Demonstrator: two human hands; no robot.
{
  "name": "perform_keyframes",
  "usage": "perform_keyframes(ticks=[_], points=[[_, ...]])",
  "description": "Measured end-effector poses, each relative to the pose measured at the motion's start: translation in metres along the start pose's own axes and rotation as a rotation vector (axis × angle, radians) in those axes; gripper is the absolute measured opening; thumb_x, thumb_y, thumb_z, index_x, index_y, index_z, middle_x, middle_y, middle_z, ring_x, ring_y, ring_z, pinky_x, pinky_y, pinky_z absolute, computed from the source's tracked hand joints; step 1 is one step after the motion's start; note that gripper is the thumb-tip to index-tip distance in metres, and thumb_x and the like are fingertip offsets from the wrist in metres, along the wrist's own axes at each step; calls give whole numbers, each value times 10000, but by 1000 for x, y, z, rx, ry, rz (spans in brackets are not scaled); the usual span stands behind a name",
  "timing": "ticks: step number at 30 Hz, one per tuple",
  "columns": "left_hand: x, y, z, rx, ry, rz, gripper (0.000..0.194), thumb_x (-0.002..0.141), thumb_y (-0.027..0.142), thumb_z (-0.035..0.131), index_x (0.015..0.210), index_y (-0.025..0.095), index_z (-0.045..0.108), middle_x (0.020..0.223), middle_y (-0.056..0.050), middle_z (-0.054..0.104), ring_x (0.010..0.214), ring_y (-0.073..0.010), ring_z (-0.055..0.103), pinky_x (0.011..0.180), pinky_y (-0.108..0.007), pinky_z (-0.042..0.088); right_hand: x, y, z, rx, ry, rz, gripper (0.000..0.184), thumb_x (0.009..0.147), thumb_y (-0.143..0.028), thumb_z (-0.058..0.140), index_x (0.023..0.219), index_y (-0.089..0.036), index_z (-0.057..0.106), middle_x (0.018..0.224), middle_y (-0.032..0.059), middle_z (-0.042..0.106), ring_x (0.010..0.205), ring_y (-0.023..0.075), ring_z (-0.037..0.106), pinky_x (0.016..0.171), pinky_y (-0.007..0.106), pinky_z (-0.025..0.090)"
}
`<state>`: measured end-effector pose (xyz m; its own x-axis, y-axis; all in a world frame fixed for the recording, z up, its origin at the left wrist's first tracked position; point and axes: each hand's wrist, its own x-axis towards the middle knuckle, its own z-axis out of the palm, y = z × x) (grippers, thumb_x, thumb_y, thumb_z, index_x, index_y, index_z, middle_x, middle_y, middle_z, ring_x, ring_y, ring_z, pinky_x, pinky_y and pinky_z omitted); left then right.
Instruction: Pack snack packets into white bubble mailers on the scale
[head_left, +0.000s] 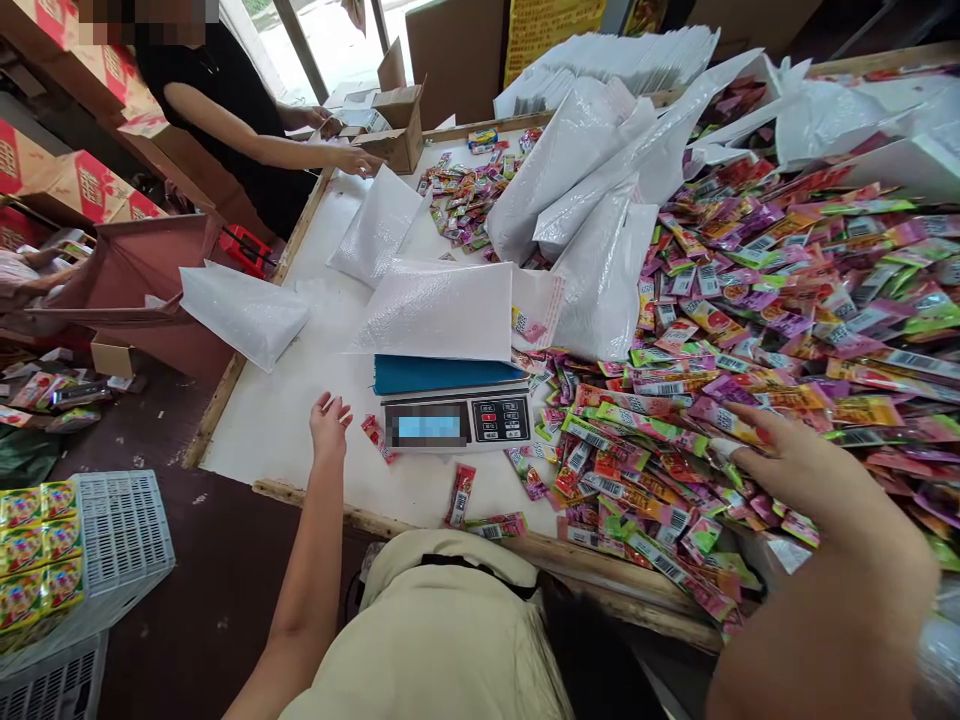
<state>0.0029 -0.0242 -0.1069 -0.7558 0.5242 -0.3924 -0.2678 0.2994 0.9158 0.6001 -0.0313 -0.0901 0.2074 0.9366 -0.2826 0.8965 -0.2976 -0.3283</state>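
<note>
My left hand point(330, 420) is raised over the table's front left, fingers loosely curled and apart, holding nothing. Just right of it stands a digital scale point(499, 420) with a blue pan point(450, 374). A white bubble mailer point(450, 305) lies on the pan, its mouth to the right, where a few snack packets show. My right hand point(799, 465) reaches into the large heap of small colourful snack packets point(720, 310), thumb and forefinger apart at a purple packet point(724, 420). White tape wraps one of its digits. Loose packets point(460, 495) lie before the scale.
Filled white mailers point(559, 170) lean behind the scale, beside a stack of flat mailers point(607, 65). More mailers point(244, 305) lie at the left edge. Across the table a person point(232, 110) reaches towards a cardboard box point(401, 125). A white plastic crate point(124, 530) stands at lower left.
</note>
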Motion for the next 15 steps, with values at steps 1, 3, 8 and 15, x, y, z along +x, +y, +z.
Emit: perform_keyframes(ticks=[1,3,8,15], points=[[0,1,0,3,3,1,289,849,148,658,1122,205,585,1114,-65,625,749,-91,625,707,-238,484,-4,-13,-5,40,15,9,695,728,-529,496,1343,-241,644,1277,192,701,1119,417,685,904,553,549],[0,2,1,10,-1,5,292,848,159,660,1124,206,575,1122,-66,626,762,-91,629,706,-232,483,-12,-44,-15,177,57,-7,664,745,-556,501,1320,-261,652,1300,153,699,1161,400,671,971,557,525],[3,15,12,28,-38,94,324,838,208,676,1143,208,569,1160,-78,621,813,-102,636,721,-238,492,-15,-123,-27,494,-26,-216,500,751,-404,536,1195,-256,713,1220,86,741,1162,303,681,1021,479,514],[17,50,57,190,-150,342,412,828,258,692,1224,186,603,1098,-87,637,879,-149,619,732,-256,473,14,-206,-28,659,24,-399,437,857,-497,595,1146,-190,710,1039,112,762,910,238,704,853,407,551]])
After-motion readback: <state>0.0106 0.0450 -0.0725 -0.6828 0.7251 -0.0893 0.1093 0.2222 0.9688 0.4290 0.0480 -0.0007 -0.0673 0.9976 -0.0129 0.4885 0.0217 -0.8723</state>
